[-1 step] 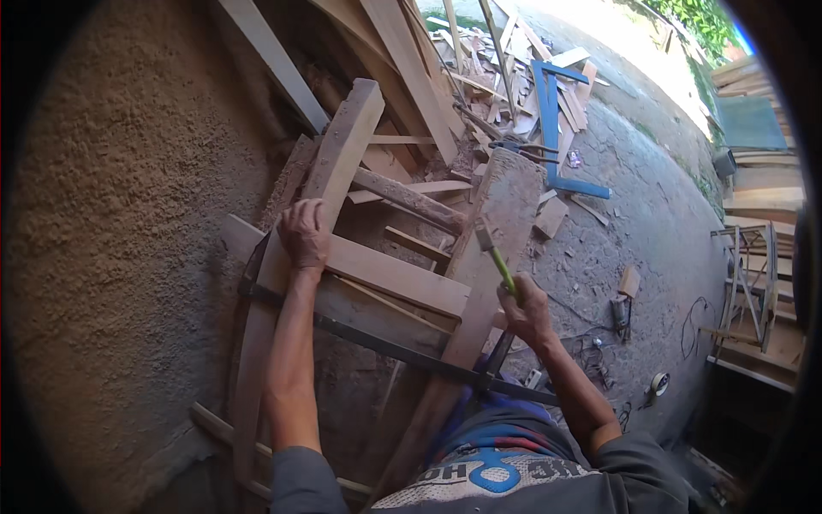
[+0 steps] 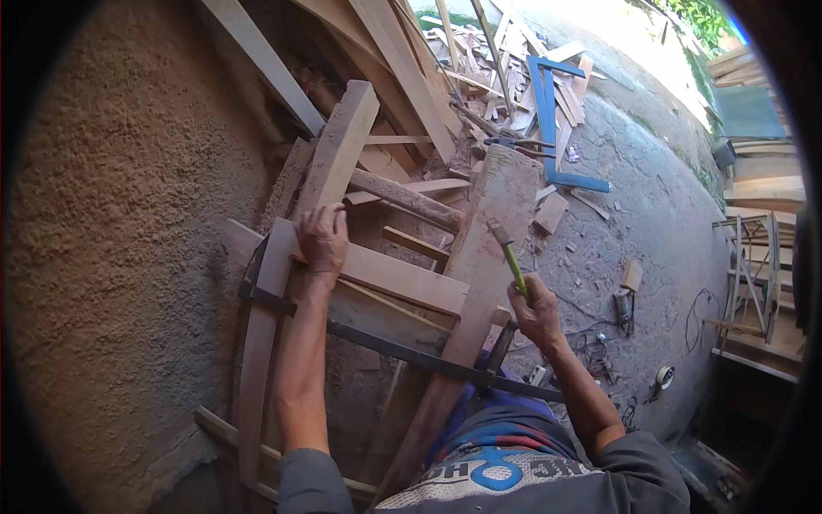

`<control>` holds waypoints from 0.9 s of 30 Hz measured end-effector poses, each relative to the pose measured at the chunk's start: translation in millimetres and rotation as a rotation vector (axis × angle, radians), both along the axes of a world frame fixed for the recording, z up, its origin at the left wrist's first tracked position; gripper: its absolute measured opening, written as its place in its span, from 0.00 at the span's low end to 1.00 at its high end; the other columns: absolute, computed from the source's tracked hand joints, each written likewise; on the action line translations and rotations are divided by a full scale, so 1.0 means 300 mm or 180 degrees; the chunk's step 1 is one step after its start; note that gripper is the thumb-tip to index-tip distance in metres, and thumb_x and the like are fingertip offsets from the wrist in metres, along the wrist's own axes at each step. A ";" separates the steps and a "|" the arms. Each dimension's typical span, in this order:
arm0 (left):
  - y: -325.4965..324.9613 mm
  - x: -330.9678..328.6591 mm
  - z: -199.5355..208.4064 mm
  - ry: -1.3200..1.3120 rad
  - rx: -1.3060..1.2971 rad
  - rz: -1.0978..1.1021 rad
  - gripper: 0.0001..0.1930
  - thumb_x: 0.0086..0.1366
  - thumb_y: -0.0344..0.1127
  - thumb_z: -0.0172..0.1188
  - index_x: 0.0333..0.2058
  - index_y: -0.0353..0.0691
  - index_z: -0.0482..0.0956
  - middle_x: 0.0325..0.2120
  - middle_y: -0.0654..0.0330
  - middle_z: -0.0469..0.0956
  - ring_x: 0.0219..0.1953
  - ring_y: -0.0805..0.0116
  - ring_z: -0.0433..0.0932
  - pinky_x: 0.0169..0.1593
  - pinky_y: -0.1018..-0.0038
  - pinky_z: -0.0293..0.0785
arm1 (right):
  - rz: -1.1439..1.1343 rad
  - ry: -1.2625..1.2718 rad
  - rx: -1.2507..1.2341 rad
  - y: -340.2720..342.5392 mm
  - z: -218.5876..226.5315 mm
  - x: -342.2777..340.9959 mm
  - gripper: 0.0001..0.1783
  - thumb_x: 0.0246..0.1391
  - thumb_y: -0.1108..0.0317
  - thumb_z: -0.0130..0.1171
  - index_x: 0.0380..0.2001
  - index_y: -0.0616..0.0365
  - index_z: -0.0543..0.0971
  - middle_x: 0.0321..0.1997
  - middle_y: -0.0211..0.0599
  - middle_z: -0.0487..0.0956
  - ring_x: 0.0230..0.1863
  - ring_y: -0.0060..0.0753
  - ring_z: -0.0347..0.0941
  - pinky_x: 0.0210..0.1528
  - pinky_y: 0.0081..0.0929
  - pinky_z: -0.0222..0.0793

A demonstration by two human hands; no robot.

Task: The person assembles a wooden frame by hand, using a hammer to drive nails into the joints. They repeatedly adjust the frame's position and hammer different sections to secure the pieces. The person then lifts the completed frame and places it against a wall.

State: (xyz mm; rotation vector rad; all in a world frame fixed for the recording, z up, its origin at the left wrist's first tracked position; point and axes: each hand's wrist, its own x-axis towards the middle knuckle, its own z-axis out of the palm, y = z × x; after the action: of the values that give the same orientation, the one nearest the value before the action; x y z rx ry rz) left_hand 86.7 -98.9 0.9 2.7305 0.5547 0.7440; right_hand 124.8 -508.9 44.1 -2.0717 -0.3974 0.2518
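Note:
A wooden chair-like frame lies across the bench, with a pale cross rail (image 2: 402, 278) joining its left post (image 2: 272, 265) to its right post (image 2: 462, 338). A long dark metal bar clamp (image 2: 377, 343) spans both posts below the rail. My left hand (image 2: 324, 242) is at the rail's left end, just right of the left post, fingers bent and pressed together; whatever they grip is hidden. My right hand (image 2: 535, 310) is closed round a slim green-handled tool (image 2: 512, 261) with a flat brownish-grey end. That end points up and left, over the thick bench plank (image 2: 501, 193).
A rough earthen wall (image 2: 145, 231) rises on the left. Another thick beam (image 2: 338, 150) and leaning boards (image 2: 402, 77) stand ahead. Pincers (image 2: 522, 146), a blue metal frame (image 2: 548, 120) and wood scraps lie beyond. Cables, a tape roll (image 2: 665, 377) and a small ladder-like stand (image 2: 749, 274) are at right.
My left hand has shifted right, off the left post, whose upper end now shows. My right hand has moved slightly right and down with the green-handled tool.

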 end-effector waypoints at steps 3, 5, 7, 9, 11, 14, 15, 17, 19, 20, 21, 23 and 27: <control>-0.349 0.070 0.030 0.0711 -0.1054 -0.1102 0.05 0.65 0.39 0.63 0.35 0.49 0.84 0.33 0.61 0.84 0.41 0.58 0.80 0.52 0.61 0.69 | -0.0487 0.0270 -0.0114 -0.173 -0.001 -0.037 0.05 0.64 0.69 0.60 0.39 0.58 0.76 0.23 0.30 0.70 0.25 0.21 0.67 0.29 0.27 0.65; -0.510 0.111 0.035 0.0919 -0.1345 -0.1320 0.06 0.64 0.38 0.64 0.35 0.45 0.85 0.34 0.57 0.85 0.40 0.57 0.83 0.49 0.61 0.74 | -0.0683 0.0468 0.0040 -0.242 -0.015 -0.050 0.04 0.65 0.69 0.59 0.39 0.58 0.76 0.25 0.26 0.69 0.27 0.19 0.65 0.31 0.24 0.63; -0.596 0.162 -0.002 0.0902 -0.1709 -0.1174 0.06 0.63 0.37 0.64 0.35 0.43 0.85 0.35 0.55 0.85 0.40 0.55 0.83 0.47 0.61 0.76 | -0.0833 0.0574 0.0132 -0.280 -0.015 -0.065 0.05 0.65 0.70 0.59 0.40 0.59 0.76 0.26 0.24 0.68 0.28 0.18 0.63 0.32 0.23 0.62; -0.640 0.216 -0.057 0.0841 -0.1914 -0.1054 0.06 0.63 0.36 0.64 0.35 0.42 0.85 0.35 0.54 0.85 0.40 0.54 0.84 0.46 0.62 0.78 | -0.0986 0.0659 0.0265 -0.303 -0.035 -0.087 0.06 0.65 0.69 0.59 0.40 0.59 0.76 0.26 0.25 0.68 0.28 0.18 0.63 0.32 0.24 0.63; -0.667 0.268 -0.117 0.0741 -0.1986 -0.0968 0.06 0.62 0.35 0.64 0.34 0.40 0.85 0.36 0.53 0.84 0.40 0.52 0.84 0.45 0.62 0.79 | -0.0971 0.0751 0.0273 -0.308 -0.017 -0.108 0.06 0.66 0.69 0.59 0.40 0.60 0.76 0.28 0.25 0.69 0.28 0.17 0.64 0.32 0.23 0.63; -0.750 0.321 -0.132 0.0695 -0.1625 -0.1037 0.06 0.61 0.35 0.65 0.34 0.41 0.85 0.36 0.52 0.83 0.42 0.52 0.82 0.47 0.61 0.78 | -0.1114 0.1094 0.0558 -0.340 -0.031 -0.154 0.08 0.66 0.68 0.59 0.41 0.61 0.76 0.30 0.30 0.72 0.31 0.20 0.67 0.33 0.26 0.68; -0.775 0.330 -0.129 0.0778 -0.1487 -0.1027 0.06 0.61 0.35 0.66 0.34 0.41 0.85 0.36 0.51 0.82 0.43 0.51 0.82 0.48 0.60 0.78 | -0.1120 0.1056 0.0496 -0.355 -0.044 -0.168 0.08 0.65 0.68 0.59 0.42 0.61 0.76 0.30 0.30 0.73 0.31 0.20 0.68 0.34 0.26 0.68; -0.778 0.340 -0.165 0.0700 -0.1204 -0.1080 0.07 0.61 0.36 0.66 0.34 0.41 0.85 0.36 0.51 0.82 0.44 0.51 0.81 0.48 0.59 0.78 | -0.1072 0.0970 0.0373 -0.374 -0.055 -0.184 0.09 0.65 0.68 0.60 0.43 0.61 0.77 0.31 0.31 0.74 0.32 0.21 0.69 0.36 0.26 0.70; -0.786 0.351 -0.185 0.0762 -0.0826 -0.1161 0.07 0.61 0.36 0.65 0.34 0.40 0.84 0.37 0.51 0.82 0.44 0.51 0.81 0.49 0.59 0.78 | -0.1056 0.1045 0.0344 -0.400 -0.061 -0.193 0.09 0.65 0.68 0.60 0.44 0.62 0.77 0.30 0.30 0.75 0.33 0.21 0.70 0.37 0.26 0.71; -0.792 0.356 -0.185 0.0870 -0.0590 -0.1222 0.06 0.62 0.35 0.64 0.34 0.40 0.84 0.37 0.52 0.82 0.43 0.51 0.82 0.50 0.60 0.78 | -0.1099 0.1094 0.0421 -0.413 -0.077 -0.199 0.09 0.65 0.68 0.60 0.44 0.62 0.77 0.30 0.31 0.75 0.33 0.21 0.70 0.36 0.26 0.71; -0.797 0.361 -0.184 0.0976 -0.0350 -0.1276 0.06 0.62 0.35 0.62 0.33 0.39 0.83 0.37 0.52 0.82 0.43 0.51 0.82 0.50 0.60 0.79 | -0.1138 0.1145 0.0500 -0.424 -0.090 -0.204 0.09 0.64 0.68 0.60 0.44 0.62 0.77 0.30 0.31 0.74 0.33 0.21 0.70 0.36 0.26 0.70; -0.787 0.374 -0.197 0.1082 0.0338 -0.1424 0.05 0.61 0.32 0.59 0.32 0.41 0.82 0.35 0.54 0.82 0.42 0.56 0.83 0.48 0.64 0.80 | -0.1225 0.1242 0.0628 -0.418 -0.085 -0.195 0.09 0.64 0.69 0.59 0.44 0.62 0.76 0.29 0.29 0.73 0.31 0.20 0.69 0.34 0.25 0.70; -0.782 0.376 -0.220 0.1240 0.0901 -0.1549 0.04 0.59 0.30 0.58 0.32 0.43 0.80 0.33 0.55 0.82 0.39 0.59 0.84 0.43 0.67 0.82 | -0.1285 0.1226 0.0687 -0.407 -0.084 -0.169 0.09 0.63 0.68 0.59 0.43 0.61 0.76 0.28 0.27 0.72 0.29 0.19 0.68 0.30 0.24 0.67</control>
State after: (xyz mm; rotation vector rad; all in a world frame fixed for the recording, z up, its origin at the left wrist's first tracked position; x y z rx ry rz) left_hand 199.7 -333.4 -65.3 3.1010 -0.1722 0.1788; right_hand 73.9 -631.0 18.9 -1.7912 0.2188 0.3381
